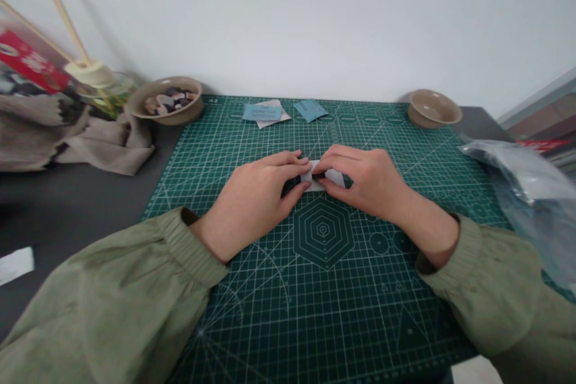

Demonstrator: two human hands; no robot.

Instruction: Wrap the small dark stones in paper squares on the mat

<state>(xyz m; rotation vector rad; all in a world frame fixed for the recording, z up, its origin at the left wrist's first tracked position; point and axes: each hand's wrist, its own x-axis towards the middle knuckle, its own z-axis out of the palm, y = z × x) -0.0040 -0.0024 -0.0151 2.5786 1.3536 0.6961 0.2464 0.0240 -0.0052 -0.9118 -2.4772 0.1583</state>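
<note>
A small white rectangular piece point(335, 178), perhaps paper or a wipe, lies on the green cutting mat point(265, 258). My left hand point(265, 183) grips its left end between fingertips and thumb. Over the middle of the white piece, my right hand point(360, 177) pinches a small dark piece point(318, 176) between thumb and fingers. The dark piece seems to touch the white one, though fingers partly cover both. Its exact kind is too small to make out.
At the back left, a brown bowl point(167, 102) holds several dark and tan pieces. Blue packets point(311, 110) lie along the mat's far edge. Another brown bowl point(434, 109) stands back right, beside a clear plastic bag point(531, 186). A reed diffuser point(96, 81) and grey cloth point(108, 138) are left.
</note>
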